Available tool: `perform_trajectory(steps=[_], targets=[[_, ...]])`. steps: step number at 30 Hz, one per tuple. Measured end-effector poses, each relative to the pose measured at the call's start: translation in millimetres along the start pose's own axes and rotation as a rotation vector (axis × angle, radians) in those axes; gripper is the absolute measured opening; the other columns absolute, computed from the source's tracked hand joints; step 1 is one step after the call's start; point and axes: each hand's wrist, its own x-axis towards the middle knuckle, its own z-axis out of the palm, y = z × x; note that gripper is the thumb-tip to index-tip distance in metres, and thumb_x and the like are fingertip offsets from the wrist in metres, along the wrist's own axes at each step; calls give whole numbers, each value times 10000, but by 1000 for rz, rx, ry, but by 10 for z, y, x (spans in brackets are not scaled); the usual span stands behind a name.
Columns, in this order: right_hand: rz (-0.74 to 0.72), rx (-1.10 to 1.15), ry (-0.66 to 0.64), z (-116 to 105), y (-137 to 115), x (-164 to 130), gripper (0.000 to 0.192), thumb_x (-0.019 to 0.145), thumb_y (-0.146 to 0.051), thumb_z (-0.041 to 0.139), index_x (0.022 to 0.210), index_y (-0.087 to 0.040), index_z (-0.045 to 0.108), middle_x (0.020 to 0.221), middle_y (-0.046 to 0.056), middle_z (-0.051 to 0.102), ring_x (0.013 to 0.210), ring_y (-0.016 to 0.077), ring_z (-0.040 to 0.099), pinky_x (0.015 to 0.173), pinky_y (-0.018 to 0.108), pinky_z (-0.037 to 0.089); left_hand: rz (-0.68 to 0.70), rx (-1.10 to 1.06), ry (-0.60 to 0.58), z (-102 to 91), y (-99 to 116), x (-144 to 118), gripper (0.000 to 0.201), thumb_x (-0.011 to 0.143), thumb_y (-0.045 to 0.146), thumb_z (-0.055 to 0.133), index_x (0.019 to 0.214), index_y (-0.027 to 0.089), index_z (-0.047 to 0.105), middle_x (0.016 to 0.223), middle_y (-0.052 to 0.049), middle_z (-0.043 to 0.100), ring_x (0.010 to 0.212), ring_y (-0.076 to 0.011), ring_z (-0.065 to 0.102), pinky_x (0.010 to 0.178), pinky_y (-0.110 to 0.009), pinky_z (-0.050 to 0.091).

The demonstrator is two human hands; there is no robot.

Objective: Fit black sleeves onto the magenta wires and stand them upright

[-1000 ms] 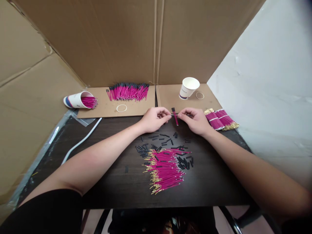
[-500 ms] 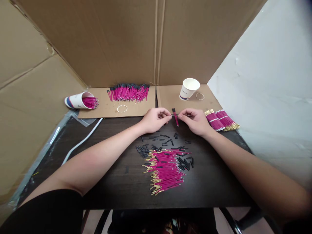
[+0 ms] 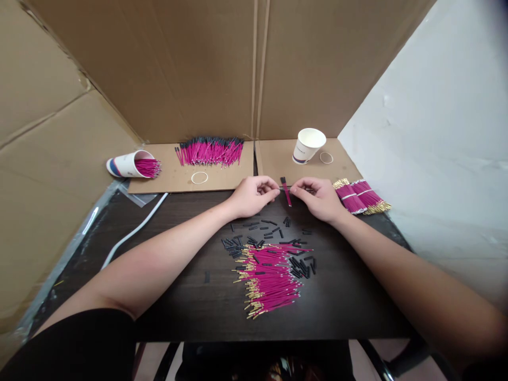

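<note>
My left hand (image 3: 257, 196) and my right hand (image 3: 317, 197) face each other at the front edge of the cardboard, thumb and forefinger pinched on both. What the fingertips hold is too small to make out. Between them lie a few magenta wires (image 3: 287, 193) with black sleeves on their upper ends. Nearer me, a pile of magenta wires (image 3: 273, 283) with gold terminals at the left rests on the dark table (image 3: 182, 296). Short black sleeves (image 3: 300, 266) are scattered around and on top of that pile.
Black-sleeved wires (image 3: 212, 152) lie in a row on the cardboard sheet (image 3: 166, 182). A tipped paper cup (image 3: 125, 165) holds wires; another paper cup (image 3: 308, 146) stands upright. Rubber bands (image 3: 199, 178) lie nearby. Banded wire bundles (image 3: 361, 197) are beside my right hand.
</note>
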Motion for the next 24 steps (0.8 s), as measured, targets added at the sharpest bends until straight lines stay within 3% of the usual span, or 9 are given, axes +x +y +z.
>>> perform_trajectory(steps=[11, 17, 24], targets=[[-23, -10, -3, -5, 42, 5, 355, 941, -542, 811, 801, -217, 789, 773, 57, 755, 714, 225, 658, 695, 371, 525, 1, 0, 10, 1, 39, -11, 133, 980, 251, 765, 1017, 124, 758, 788, -39, 725, 677, -129, 615, 704, -302, 508], [-29, 31, 16, -7, 43, 5, 259, 918, -458, 804, 819, -218, 788, 794, 53, 751, 717, 223, 657, 688, 364, 516, -13, -7, 33, 5, -13, 0, 126, 952, 206, 752, 1040, 117, 761, 828, -48, 736, 707, -134, 637, 714, -298, 519], [-149, -108, 225, -14, 61, 17, 195, 938, -404, 773, 860, -225, 780, 831, 38, 645, 725, 205, 541, 659, 348, 447, 5, 80, 0, -27, 21, -29, 127, 881, 130, 702, 990, 121, 766, 852, -51, 728, 750, -141, 640, 721, -287, 517]])
